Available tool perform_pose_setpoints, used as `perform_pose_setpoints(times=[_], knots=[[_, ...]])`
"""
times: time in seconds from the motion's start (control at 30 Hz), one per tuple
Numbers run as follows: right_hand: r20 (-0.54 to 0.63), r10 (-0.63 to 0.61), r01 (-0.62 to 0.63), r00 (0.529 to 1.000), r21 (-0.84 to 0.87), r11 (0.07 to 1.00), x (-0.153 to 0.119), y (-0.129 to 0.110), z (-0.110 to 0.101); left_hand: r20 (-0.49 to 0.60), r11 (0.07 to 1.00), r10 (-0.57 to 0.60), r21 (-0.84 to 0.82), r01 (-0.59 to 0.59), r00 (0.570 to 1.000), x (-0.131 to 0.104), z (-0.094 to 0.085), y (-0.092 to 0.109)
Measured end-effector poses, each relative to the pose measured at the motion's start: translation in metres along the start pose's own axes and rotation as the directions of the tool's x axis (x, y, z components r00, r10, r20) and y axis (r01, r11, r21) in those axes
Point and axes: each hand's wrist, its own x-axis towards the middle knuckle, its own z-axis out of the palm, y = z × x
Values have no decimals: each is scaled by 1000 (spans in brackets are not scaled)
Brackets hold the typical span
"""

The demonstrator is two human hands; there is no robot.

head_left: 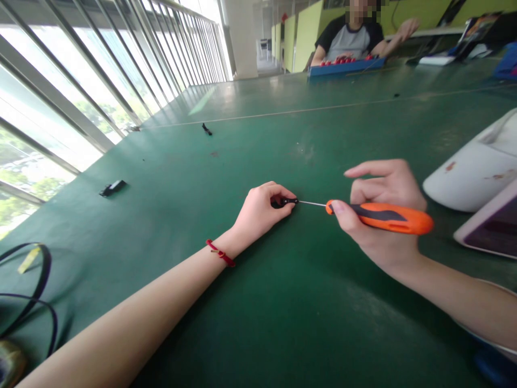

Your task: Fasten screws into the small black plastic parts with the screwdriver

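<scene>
My left hand (pixel 269 205) rests on the green tabletop (pixel 258 302), thumb and fingertips closed round a small black part (pixel 287 201). Most of that part is hidden inside the fingers. In my right hand (pixel 383 215) lies an orange and black screwdriver (pixel 398 216), its handle held against the thumb while the index finger points away from it. The thin metal shaft runs level to the left, and its tip meets the end of the black part. Whether the tip sits in a screw is too small to tell.
Small black pieces (pixel 113 188) lie to the left and farther back. A black cable (pixel 44 269) curls at the lower left. On the right stand a white container (pixel 476 167) and a pale-edged device (pixel 493 226). Across the table a person sits behind a blue tray (pixel 347 67); railings line the left.
</scene>
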Motion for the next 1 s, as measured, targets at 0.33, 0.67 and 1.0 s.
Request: perform_pose_setpoints(times=[0.33,0.67,1.0], knots=[[-78,-24,29,997,63,998,-3,3,0,-2,1000,-4,1,4,1000,1,1,-1],[-97,-52,63,994,107,992,-3,3,1,3,1000,-8,-3,8,1000,0,1,-1],[-75,-86,89,993,39,995,-3,1,1,-4,1000,3,-8,-3,1000,1,1,-3]])
